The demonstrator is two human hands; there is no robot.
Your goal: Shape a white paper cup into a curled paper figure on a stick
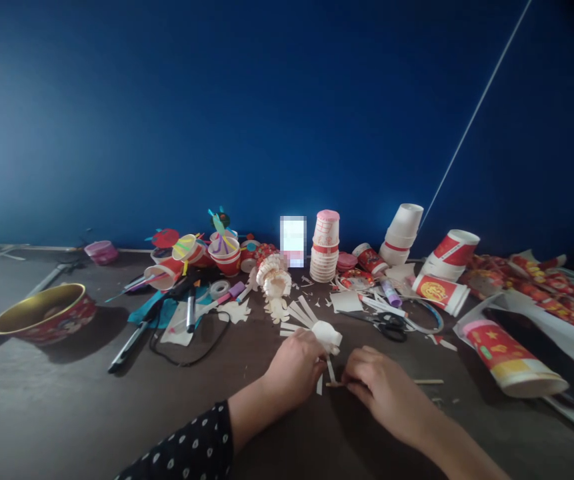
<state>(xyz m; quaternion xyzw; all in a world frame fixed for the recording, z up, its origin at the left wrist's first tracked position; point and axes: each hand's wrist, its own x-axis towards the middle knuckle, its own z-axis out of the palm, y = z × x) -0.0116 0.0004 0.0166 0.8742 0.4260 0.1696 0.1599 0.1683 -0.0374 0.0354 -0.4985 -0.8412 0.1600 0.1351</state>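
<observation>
A white paper cup (325,333), its wall cut into strips that fan outward, is held in my left hand (294,370), fingers closed at its near side. One paper strip (331,369) hangs from it down to a thin wooden stick (429,382). My right hand (381,383) pinches that stick, which lies level and passes under the fingers. The strip's lower end meets the stick; whether it is wound around it I cannot tell. Just beyond the cup lies a similar cup piece with curled strips (277,283).
Black scissors (391,327) and markers (191,310) lie behind my hands. Stacked paper cups (325,250) stand by the blue wall. A gold-rimmed bowl (41,313) sits at left. At right, a red and yellow cup (514,357) lies near a dark phone (547,350).
</observation>
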